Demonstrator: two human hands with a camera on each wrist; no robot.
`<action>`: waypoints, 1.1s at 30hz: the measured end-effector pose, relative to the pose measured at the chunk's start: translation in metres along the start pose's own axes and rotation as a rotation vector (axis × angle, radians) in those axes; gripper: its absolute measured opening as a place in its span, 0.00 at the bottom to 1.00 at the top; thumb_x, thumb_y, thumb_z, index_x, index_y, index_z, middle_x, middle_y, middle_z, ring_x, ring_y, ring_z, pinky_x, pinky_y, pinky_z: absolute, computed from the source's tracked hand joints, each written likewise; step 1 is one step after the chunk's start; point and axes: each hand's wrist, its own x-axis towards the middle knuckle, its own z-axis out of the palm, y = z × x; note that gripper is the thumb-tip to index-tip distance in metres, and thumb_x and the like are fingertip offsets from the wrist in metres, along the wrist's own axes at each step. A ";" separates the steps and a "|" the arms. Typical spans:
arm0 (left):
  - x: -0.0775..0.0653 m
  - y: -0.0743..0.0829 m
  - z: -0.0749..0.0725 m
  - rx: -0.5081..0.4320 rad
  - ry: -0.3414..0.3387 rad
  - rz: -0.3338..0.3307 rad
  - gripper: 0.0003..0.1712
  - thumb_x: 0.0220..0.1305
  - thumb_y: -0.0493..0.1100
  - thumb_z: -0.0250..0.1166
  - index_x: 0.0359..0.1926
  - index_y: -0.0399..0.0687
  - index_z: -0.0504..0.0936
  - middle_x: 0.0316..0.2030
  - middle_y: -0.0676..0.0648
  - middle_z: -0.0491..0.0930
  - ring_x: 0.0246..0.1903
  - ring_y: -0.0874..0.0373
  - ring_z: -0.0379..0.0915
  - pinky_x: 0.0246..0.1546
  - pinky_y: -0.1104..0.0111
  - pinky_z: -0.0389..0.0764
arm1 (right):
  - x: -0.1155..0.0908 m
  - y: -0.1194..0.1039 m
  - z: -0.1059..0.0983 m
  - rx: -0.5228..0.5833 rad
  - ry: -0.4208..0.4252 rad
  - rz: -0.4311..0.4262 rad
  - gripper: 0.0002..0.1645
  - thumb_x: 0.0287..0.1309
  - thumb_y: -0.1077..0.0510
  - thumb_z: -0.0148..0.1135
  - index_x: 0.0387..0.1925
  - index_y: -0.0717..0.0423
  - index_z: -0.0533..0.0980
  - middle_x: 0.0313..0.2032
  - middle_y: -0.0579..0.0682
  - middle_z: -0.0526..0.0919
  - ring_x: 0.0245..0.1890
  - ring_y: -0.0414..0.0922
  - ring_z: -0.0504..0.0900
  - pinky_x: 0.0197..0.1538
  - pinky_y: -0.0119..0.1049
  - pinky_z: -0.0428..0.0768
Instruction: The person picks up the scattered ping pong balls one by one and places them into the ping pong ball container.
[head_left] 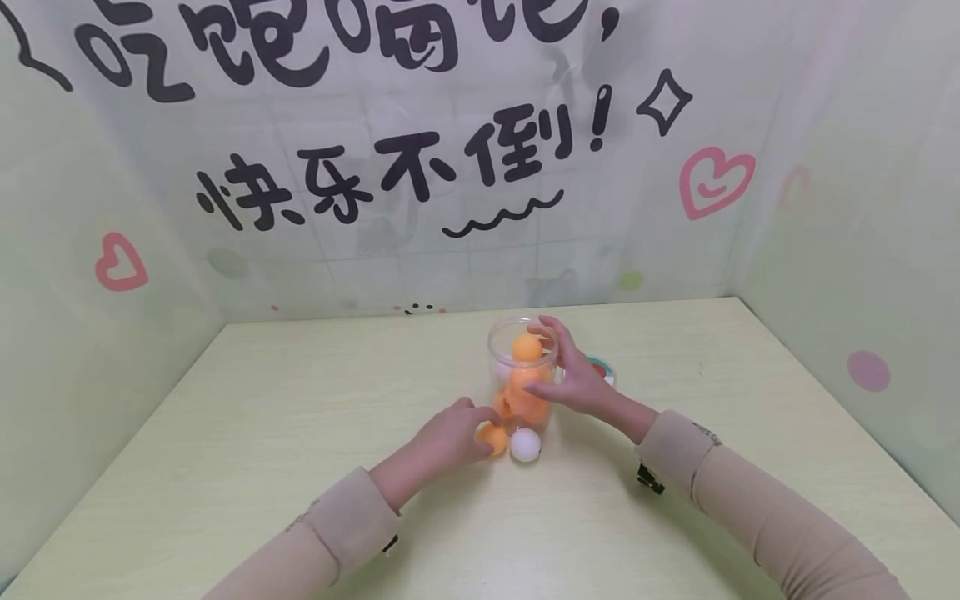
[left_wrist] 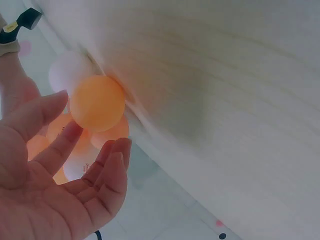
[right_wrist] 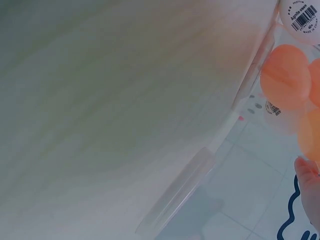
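Observation:
A clear plastic jar (head_left: 522,335) stands on the table with several orange and white ping-pong balls inside. My right hand (head_left: 577,379) holds it from the right, thumb in front and fingers near the rim; its thumb (right_wrist: 307,177) shows in the right wrist view. An orange ping-pong ball (head_left: 492,439) lies before the jar, also at the fingertips of my left hand (head_left: 448,442). The left wrist view has this orange ball (left_wrist: 97,103) just beyond the thumb and index finger, not enclosed by them. Beside it on the table is a white ping-pong ball (head_left: 526,445).
A round item (head_left: 603,369) with a teal edge and red middle lies behind my right hand, partly hidden. The pale wooden table (head_left: 315,383) is bordered by printed sheets (head_left: 360,275) at the back and both sides.

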 end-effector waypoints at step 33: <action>0.004 -0.014 -0.008 -0.119 -0.001 -0.099 0.17 0.56 0.33 0.70 0.48 0.36 0.80 0.43 0.40 0.83 0.39 0.53 0.74 0.47 0.59 0.79 | 0.001 -0.001 -0.002 0.023 -0.023 0.034 0.57 0.56 0.54 0.71 0.74 0.63 0.45 0.72 0.70 0.59 0.71 0.68 0.61 0.68 0.73 0.57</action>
